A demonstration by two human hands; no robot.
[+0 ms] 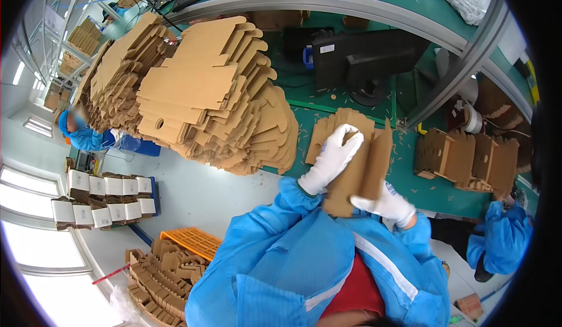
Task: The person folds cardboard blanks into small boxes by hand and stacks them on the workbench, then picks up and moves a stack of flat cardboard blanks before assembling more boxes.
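Both my hands wear white gloves and grip one partly folded brown cardboard box blank [358, 169], held upright over the green table [410, 180]. My left hand [332, 157] grasps its upper left panel, fingers curled over the top edge. Lower down, my right hand [387, 205] pinches the bottom right corner. My blue coat sleeves fill the foreground.
A tall stack of flat cardboard blanks [205, 93] lies to the left on the table. Folded boxes [468, 160] stand in a row at the right, near a co-worker's blue sleeve [503, 239]. A black monitor [363, 52] sits behind. An orange crate [190, 242] and piled cardboard [164, 274] are below left.
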